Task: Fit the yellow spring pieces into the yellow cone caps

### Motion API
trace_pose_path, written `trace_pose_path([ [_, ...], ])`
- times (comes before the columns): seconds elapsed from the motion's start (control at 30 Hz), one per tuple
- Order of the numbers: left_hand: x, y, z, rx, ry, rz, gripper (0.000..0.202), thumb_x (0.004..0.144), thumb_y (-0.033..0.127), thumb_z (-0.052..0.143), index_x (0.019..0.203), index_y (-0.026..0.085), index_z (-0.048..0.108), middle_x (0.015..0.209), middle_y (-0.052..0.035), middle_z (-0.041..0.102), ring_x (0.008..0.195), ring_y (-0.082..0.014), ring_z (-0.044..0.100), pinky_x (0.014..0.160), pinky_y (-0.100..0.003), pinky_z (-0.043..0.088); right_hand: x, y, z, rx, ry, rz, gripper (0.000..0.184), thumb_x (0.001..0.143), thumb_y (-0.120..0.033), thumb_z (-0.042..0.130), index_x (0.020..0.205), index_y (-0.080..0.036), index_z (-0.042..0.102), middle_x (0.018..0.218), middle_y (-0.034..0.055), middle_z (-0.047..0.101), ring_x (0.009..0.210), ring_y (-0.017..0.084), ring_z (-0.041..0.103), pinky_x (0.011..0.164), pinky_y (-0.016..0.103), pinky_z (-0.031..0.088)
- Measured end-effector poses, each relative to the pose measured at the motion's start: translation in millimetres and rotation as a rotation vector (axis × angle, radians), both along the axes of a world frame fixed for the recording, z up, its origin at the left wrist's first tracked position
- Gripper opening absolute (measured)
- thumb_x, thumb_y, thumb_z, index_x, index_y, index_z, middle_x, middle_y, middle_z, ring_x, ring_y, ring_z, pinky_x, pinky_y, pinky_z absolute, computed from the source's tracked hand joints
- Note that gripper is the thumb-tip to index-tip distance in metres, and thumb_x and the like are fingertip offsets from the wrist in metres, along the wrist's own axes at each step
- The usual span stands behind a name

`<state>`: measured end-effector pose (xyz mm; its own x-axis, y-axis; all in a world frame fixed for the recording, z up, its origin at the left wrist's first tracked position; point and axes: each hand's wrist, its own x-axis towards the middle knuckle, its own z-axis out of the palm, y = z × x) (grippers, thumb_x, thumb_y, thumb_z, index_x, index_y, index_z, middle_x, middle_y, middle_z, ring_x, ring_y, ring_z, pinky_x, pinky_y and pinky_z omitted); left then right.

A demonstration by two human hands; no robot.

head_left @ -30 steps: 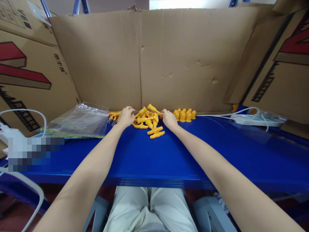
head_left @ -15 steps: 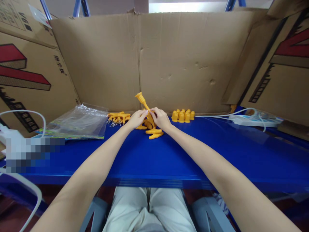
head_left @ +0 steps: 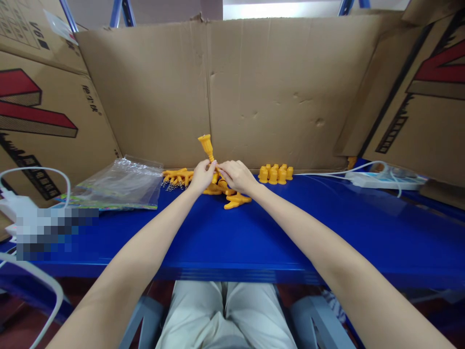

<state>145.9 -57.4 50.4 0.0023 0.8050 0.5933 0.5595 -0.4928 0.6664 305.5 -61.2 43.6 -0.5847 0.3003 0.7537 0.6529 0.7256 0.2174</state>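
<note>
A yellow plastic piece with a ribbed, flared end and a narrow neck (head_left: 206, 143) points up and slightly left above the table. My left hand (head_left: 202, 175) is closed around its lower part, thumb and fingers pinching the neck. My right hand (head_left: 237, 175) meets it from the other side, fingertips closed at the same piece; my fingers partly hide what they grip. Right below my hands lie loose yellow plastic pieces (head_left: 238, 200), some branched, partly overlapping.
Left of my hands is a pile of yellow branched pieces with small metal chains (head_left: 178, 175). Several yellow cup-shaped pieces (head_left: 273, 175) stand on the right. Clear plastic bags (head_left: 123, 186) lie at left, a white power strip (head_left: 387, 181) at right. Cardboard (head_left: 276, 92) walls the blue table (head_left: 232, 242).
The flared end has swung left and stands more upright. My left hand has shifted slightly left. Loose pieces below my hands lie differently, one now further right.
</note>
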Motion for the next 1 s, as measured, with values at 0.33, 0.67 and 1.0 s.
trace_pose_path([
  [0.33, -11, -21, 6.9, 0.145, 0.743, 0.275, 0.031, 0.096, 0.026, 0.034, 0.116, 0.016, 0.055, 0.158, -0.0147, 0.014, 0.105, -0.0263, 0.062, 0.085, -0.040, 0.051, -1, -11, 14.6, 0.038, -0.024, -0.262, 0.034, 0.097, -0.024, 0.037, 0.121, -0.012, 0.056, 0.119, 0.0166, 0.062, 0.111, 0.028, 0.051, 0.101, 0.048, 0.020],
  [0.67, -3, -29, 11.6, 0.166, 0.775, 0.262, 0.034, 0.096, 0.027, 0.033, 0.125, 0.018, 0.049, 0.118, -0.0141, 0.053, 0.097, -0.0239, 0.063, 0.080, -0.034, 0.049, 6, -12, 16.6, -0.110, -0.103, -0.441, 0.022, 0.093, -0.019, 0.044, 0.108, -0.009, 0.056, 0.102, 0.0150, 0.065, 0.096, 0.027, 0.054, 0.091, 0.042, 0.024],
  [1.0, -6, -26, 13.4, 0.044, 0.669, 0.300, 0.031, 0.088, 0.029, 0.046, 0.118, 0.025, 0.053, 0.113, -0.0085, 0.061, 0.103, -0.0246, 0.061, 0.085, -0.036, 0.046, 8, -10, 16.8, 0.020, -0.136, -0.417, 0.027, 0.084, -0.005, 0.041, 0.107, -0.011, 0.053, 0.098, 0.0125, 0.065, 0.091, 0.026, 0.053, 0.085, 0.038, 0.023],
])
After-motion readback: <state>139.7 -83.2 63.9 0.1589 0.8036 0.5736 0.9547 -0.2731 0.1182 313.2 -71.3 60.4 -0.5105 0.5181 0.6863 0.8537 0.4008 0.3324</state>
